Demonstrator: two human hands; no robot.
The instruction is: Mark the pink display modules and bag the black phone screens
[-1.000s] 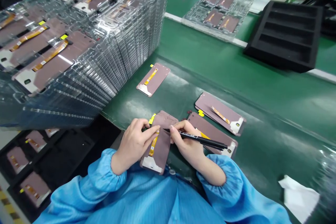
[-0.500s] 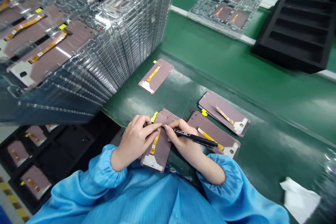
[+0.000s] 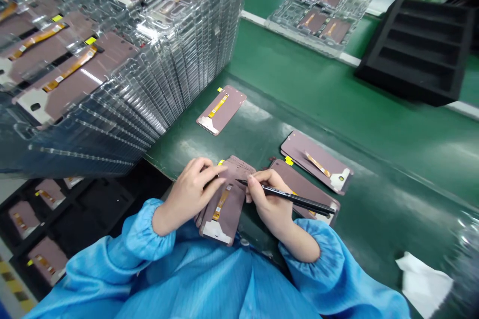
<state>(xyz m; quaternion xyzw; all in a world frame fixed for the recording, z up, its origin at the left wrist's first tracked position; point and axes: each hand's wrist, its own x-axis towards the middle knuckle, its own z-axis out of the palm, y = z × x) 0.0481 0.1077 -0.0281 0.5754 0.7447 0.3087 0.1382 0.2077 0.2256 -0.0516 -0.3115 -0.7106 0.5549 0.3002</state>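
Pinching a black marker pen (image 3: 305,202) in the R hand (image 3: 270,208), the person has its tip at the upper part of the top phone display panel (image 3: 235,207), on a fanned stack (image 3: 243,162) just in front of the body; can't tell if the tip touches. L hand (image 3: 190,190) sits at the stack's 10 o'clock, thumb & forefinger apart over the panel edge, gripping nothing visible; contact unclear. Hands near each other, not touching. Progress, judged from the layout: this pc looks mid-work, the batch approx. partway. No ink marks readable, so can't say which pcs are done. Rel. to the stack: lone panel (image 3: 229,112) at 12 o'clock on the green bench (image 3: 258,129); overlapping panels (image 3: 322,157) at 2; half-hidden panel (image 3: 294,177) at 3, behind R hand. More pcs in the clear tray stack (image 3: 194,55) at 10–11, black compartment tray (image 3: 93,199) at 9 & far clear tray (image 3: 355,2) at 1, status unknown.
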